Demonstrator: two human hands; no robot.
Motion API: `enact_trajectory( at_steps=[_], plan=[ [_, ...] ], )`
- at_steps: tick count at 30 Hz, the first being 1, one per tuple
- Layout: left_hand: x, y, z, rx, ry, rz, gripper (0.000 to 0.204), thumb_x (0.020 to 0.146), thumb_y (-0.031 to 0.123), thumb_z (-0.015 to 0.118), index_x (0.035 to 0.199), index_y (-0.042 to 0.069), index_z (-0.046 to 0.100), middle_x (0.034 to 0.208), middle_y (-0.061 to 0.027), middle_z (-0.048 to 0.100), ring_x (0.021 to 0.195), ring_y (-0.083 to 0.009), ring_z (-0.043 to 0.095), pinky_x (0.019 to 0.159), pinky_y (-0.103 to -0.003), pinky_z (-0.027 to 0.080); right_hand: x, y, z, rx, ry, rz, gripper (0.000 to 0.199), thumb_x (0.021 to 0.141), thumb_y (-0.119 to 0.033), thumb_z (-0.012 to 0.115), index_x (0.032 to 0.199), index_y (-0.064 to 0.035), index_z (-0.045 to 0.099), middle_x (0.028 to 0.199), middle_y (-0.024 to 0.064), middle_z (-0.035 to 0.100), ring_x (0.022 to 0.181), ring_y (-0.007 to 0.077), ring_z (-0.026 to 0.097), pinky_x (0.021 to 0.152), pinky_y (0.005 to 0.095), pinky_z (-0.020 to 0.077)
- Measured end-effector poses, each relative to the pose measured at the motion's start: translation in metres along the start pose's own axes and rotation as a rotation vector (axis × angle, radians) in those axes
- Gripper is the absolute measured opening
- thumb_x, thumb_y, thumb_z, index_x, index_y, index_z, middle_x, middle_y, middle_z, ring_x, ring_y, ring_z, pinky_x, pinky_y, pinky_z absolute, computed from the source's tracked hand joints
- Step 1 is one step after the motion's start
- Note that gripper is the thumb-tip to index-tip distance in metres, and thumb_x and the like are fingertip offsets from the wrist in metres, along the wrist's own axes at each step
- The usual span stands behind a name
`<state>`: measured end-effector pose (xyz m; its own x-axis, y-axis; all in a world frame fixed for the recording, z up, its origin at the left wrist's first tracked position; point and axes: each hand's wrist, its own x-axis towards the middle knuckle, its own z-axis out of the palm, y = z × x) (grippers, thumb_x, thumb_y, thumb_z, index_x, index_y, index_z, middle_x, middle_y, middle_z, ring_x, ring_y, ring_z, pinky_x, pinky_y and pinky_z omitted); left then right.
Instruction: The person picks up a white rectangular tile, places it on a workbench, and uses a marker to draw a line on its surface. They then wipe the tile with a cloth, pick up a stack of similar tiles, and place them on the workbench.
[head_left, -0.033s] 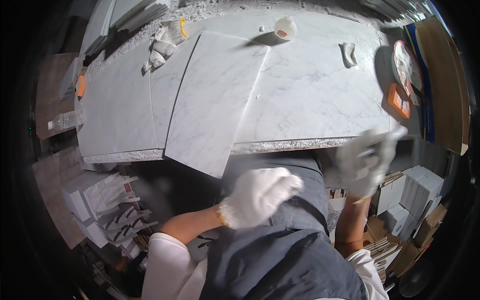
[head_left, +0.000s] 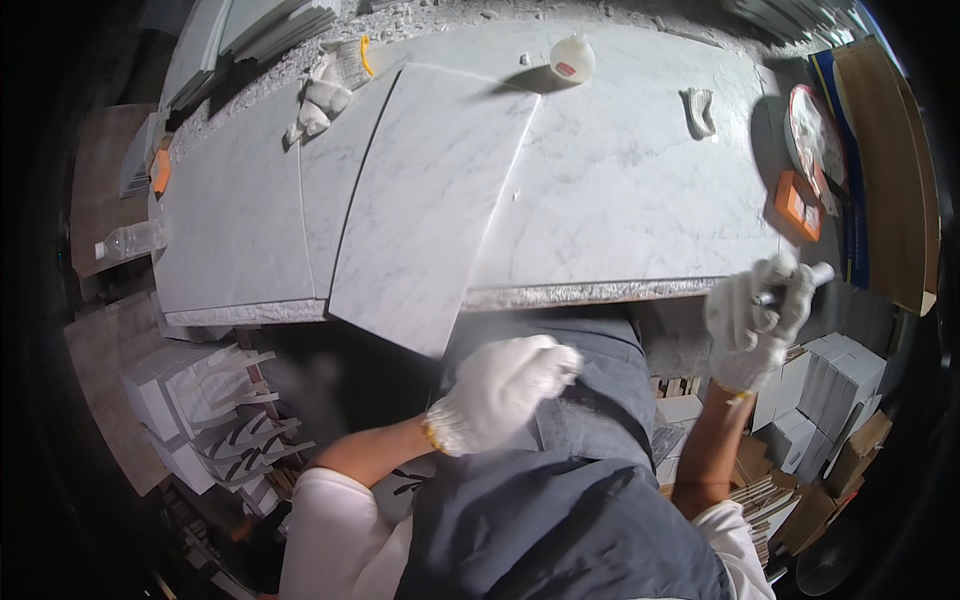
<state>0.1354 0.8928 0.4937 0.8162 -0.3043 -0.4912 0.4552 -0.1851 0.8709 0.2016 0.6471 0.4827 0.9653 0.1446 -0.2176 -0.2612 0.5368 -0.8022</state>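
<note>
My left hand [head_left: 503, 393], in a white knit glove with a yellow cuff, is over my lap with its fingers curled closed. What it holds, if anything, is hidden. Off the table's right front edge is my gloved right hand [head_left: 752, 325], fingers curled. A small greyish bit shows between them and a pale rod-like tip sticks out to the right; I cannot make out what this is. Between the hands and the far side lies a loose marble-patterned slab [head_left: 430, 190], askew, its near corner jutting past the edge of the white veined tabletop [head_left: 620, 190].
At the back stands a white round bottle [head_left: 572, 60]; crumpled gloves [head_left: 325, 95] lie to its left. A white cloth piece [head_left: 699, 112], an orange box [head_left: 798, 205] and a round red-rimmed dish [head_left: 800, 125] are right. A clear bottle [head_left: 135, 240] lies far left. White boxes [head_left: 835, 375] stand below right.
My right hand has shifted to the right and is now sharper. My left hand has drawn slightly to the left. The slab and the things on the table have not moved.
</note>
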Motion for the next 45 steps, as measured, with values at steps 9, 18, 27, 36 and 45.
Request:
enact_trajectory(
  at_steps=[9, 18, 27, 36, 45],
  plan=[
    [0.033, -0.033, -0.053, 0.701, 0.638, 0.566, 0.030, 0.097, 0.030, 0.069, 0.107, 0.002, 0.069, 0.108, -0.0147, 0.070, 0.097, -0.0303, 0.069, 0.088, -0.040, 0.056, 0.069, 0.068, 0.000, -0.024, -0.199, 0.043, 0.047, 0.097, -0.020, 0.067, 0.136, 0.0054, 0.057, 0.108, 0.0154, 0.070, 0.087, 0.0186, 0.071, 0.081, 0.0325, 0.0611],
    [0.035, -0.066, -0.078, 1.016, 0.665, 0.565, 0.034, 0.092, 0.039, 0.071, 0.106, 0.009, 0.069, 0.122, -0.0092, 0.066, 0.124, -0.0350, 0.058, 0.112, -0.054, 0.043, 0.115, 0.094, 0.025, -0.813, -0.318, -0.244, 0.059, 0.091, -0.032, 0.080, 0.130, 0.0042, 0.053, 0.099, 0.0153, 0.069, 0.082, 0.0181, 0.068, 0.075, 0.0314, 0.0579],
    [0.034, -0.062, -0.081, 0.998, 0.611, 0.530, 0.031, 0.097, 0.032, 0.067, 0.112, 0.004, 0.066, 0.125, -0.0137, 0.065, 0.125, -0.0387, 0.058, 0.111, -0.057, 0.042, 0.131, 0.086, 0.046, -1.213, -0.329, -0.420, 0.037, 0.086, -0.023, 0.084, 0.114, -0.0020, 0.072, 0.103, 0.0123, 0.076, 0.092, 0.0211, 0.074, 0.084, 0.0329, 0.0576],
    [0.033, -0.065, -0.081, 0.977, 0.607, 0.524, 0.033, 0.095, 0.032, 0.070, 0.112, 0.005, 0.067, 0.126, -0.0134, 0.065, 0.126, -0.0389, 0.057, 0.112, -0.057, 0.041, 0.131, 0.092, 0.052, -1.088, -0.306, -0.470, 0.039, 0.085, -0.025, 0.085, 0.114, -0.0034, 0.072, 0.105, 0.0123, 0.077, 0.094, 0.0222, 0.075, 0.085, 0.0339, 0.0579],
    [0.032, -0.063, -0.081, 0.983, 0.602, 0.535, 0.033, 0.093, 0.030, 0.072, 0.113, 0.005, 0.066, 0.127, -0.0144, 0.065, 0.126, -0.0400, 0.057, 0.111, -0.057, 0.041, 0.132, 0.088, 0.055, -1.207, -0.286, -0.351, 0.039, 0.085, -0.027, 0.085, 0.113, -0.0032, 0.073, 0.102, 0.0133, 0.077, 0.093, 0.0244, 0.076, 0.083, 0.0339, 0.0586]
  ],
)
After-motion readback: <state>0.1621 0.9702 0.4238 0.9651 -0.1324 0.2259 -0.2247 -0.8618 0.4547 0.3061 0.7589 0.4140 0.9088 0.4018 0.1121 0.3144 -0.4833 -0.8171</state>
